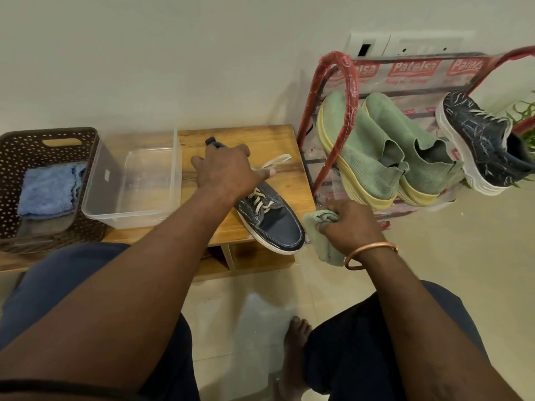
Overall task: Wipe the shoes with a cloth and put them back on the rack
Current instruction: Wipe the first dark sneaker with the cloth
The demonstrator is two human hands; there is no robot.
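Head view: far to the left of the left hand [228,169], a folded blue cloth [47,189] is kept in a brown basket [17,169], with a clear tub [95,204] set just beside it on the wooden bench [278,157], presumably as supplies within reach. The left hand is closed over the heel end of a denim shoe [275,227], apparently to steady it. The shoe is laid on the bench, its toe pointed past the edge toward the right hand [353,224]. A green cloth [318,233] is bunched in that hand's curled fingers just beside the toe, seemingly readied for wiping. Beyond the right hand, green shoes [376,149] and a dark sneaker [480,140] are parked on the red rack [350,91].
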